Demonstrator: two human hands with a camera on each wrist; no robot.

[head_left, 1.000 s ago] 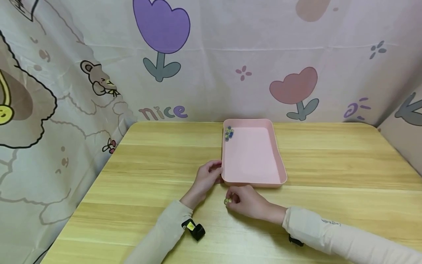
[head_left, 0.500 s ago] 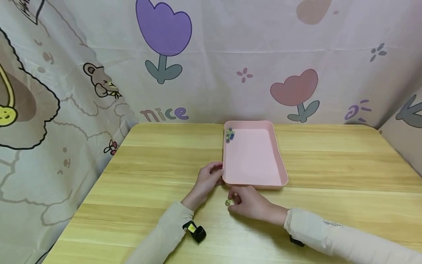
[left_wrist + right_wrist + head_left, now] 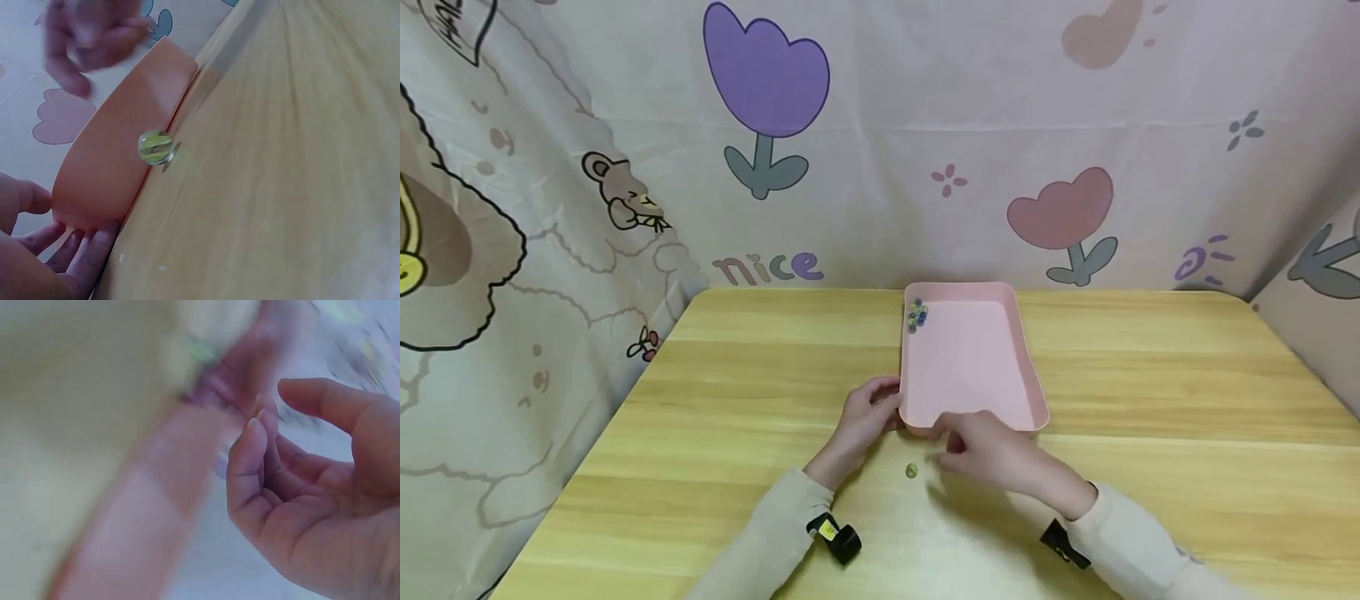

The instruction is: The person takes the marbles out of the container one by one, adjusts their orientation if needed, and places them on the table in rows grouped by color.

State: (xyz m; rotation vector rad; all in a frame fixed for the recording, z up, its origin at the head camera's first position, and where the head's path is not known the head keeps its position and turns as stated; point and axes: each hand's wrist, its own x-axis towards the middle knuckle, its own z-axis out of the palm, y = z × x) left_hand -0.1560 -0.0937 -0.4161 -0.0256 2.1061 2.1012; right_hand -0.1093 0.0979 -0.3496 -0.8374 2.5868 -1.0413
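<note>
A glass marble [image 3: 912, 471] with yellow-green swirls lies on the table just in front of the pink tray [image 3: 962, 367]. In the left wrist view this marble [image 3: 155, 147] shows clear glass with yellow streaks. My left hand [image 3: 867, 417] holds the tray at its near left corner, fingers [image 3: 94, 256] against the outer wall. My right hand [image 3: 988, 450] is above the tray's front edge, to the right of the marble and apart from it. In the right wrist view its thumb [image 3: 319, 400] stands away from loosely bent fingers, with nothing between them.
Several blue and yellow-green marbles [image 3: 917, 315] sit clustered in the tray's far left corner. The wooden table [image 3: 760, 367] meets a printed cloth backdrop [image 3: 880, 183] behind and at both sides.
My right hand has let go of the marble and moved up and right, over the tray's front edge. The marble stays on the table. My left hand keeps its place on the tray.
</note>
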